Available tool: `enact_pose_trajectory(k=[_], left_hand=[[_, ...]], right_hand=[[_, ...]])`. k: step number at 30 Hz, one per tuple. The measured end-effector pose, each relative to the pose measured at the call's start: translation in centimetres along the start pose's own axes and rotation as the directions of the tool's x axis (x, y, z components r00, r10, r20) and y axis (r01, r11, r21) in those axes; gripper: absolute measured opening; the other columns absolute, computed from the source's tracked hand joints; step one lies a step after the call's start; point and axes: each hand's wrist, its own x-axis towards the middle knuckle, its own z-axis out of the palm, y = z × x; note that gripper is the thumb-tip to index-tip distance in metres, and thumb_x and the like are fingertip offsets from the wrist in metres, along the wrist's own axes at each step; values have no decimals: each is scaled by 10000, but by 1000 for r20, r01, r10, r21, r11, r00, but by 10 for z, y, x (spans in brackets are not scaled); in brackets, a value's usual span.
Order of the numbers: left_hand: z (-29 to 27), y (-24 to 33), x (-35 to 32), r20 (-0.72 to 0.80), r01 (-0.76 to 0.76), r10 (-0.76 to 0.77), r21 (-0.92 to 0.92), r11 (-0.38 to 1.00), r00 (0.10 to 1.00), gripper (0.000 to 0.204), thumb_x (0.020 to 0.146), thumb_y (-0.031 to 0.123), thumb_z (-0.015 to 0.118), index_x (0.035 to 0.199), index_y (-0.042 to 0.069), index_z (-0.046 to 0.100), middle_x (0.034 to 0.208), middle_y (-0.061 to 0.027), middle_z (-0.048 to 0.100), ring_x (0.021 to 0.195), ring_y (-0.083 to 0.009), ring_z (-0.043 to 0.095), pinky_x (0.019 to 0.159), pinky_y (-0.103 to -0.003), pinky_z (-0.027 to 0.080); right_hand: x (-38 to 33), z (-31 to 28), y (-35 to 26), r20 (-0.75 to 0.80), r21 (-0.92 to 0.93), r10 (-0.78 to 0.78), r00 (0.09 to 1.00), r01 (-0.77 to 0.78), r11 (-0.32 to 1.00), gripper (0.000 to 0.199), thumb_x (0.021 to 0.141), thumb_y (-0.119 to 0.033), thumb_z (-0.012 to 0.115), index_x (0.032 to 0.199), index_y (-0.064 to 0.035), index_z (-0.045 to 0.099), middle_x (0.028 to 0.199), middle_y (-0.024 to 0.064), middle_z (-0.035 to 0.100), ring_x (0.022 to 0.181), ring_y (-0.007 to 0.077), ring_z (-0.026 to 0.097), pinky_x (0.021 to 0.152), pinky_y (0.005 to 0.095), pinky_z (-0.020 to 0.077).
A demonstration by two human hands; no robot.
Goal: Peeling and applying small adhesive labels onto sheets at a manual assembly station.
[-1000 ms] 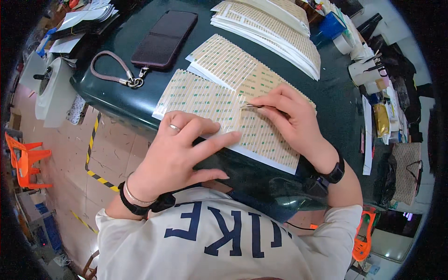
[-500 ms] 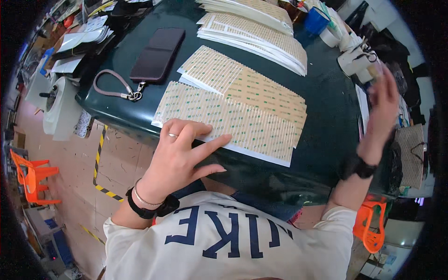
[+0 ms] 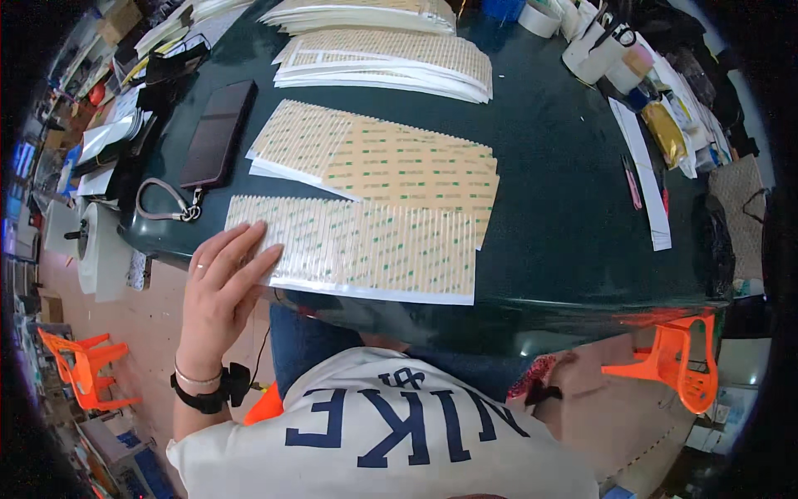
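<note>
My left hand [image 3: 223, 279] lies at the near left corner of a wide sheet [image 3: 374, 254] of narrow tan adhesive strips with green print on white backing. Its fingers are stretched out and rest on top of the sheet; the thumb is hidden. Along the table's front edge, the sheet lies almost level with it. Just behind, partly covered by its far edge, are more tan strip sheets [image 3: 407, 162], set at a slant. My right hand is out of view.
Farther back on the dark green table [image 3: 549, 233] are stacks of similar sheets [image 3: 382, 62]. A dark phone case [image 3: 218, 137] with a wrist strap lies left. White paper strips [image 3: 644, 179], a pink cutter [image 3: 632, 185] and a white holder [image 3: 592, 51] are right. An orange chair [image 3: 694, 366] stands below.
My right hand has left the view. My left hand has shifted toward the sheet's left end, and the front sheet now lies straighter. The whole view has turned and shifted.
</note>
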Motion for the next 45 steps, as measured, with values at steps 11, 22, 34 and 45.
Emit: enact_pose_trajectory(k=[11, 22, 34, 45], left_hand=[[-64, -11, 84, -62, -328, 420, 525, 785, 905, 410, 873, 131, 577, 1237, 242, 730, 1420, 19, 630, 1299, -199, 571, 1084, -390, 426], [3, -84, 258, -391, -201, 231, 117, 973, 891, 418, 887, 17, 629, 1255, 186, 728, 1381, -50, 655, 1282, -276, 581, 1100, -432, 424], [-78, -27, 187, -247, -527, 582, 258, 810, 775, 442, 832, 4, 637, 1239, 146, 735, 1386, -83, 643, 1276, -305, 595, 1062, -418, 507], [-86, -54, 184, -341, -463, 546, 297, 835, 765, 432, 795, -6, 649, 1201, 96, 756, 1392, -70, 642, 1302, -292, 584, 1090, -402, 493]], right_hand=[[-33, 79, -19, 230, -85, -72, 970, 93, 992, 410, 990, -322, 592, 1206, 18, 669, 1177, 228, 700, 1064, 378, 674, 933, 501, 532], [-39, 84, -21, 279, -59, -54, 959, 73, 996, 447, 972, -379, 599, 1199, -2, 675, 1175, 196, 701, 1062, 361, 672, 943, 527, 524], [-14, 95, 29, 319, -75, -67, 945, 95, 993, 487, 951, -441, 606, 1193, -24, 681, 1173, 160, 703, 1060, 343, 669, 953, 555, 515], [17, 83, 60, 225, 79, 4, 974, -22, 997, 559, 978, -490, 575, 1199, 17, 659, 1151, 222, 685, 1030, 387, 658, 908, 558, 505]])
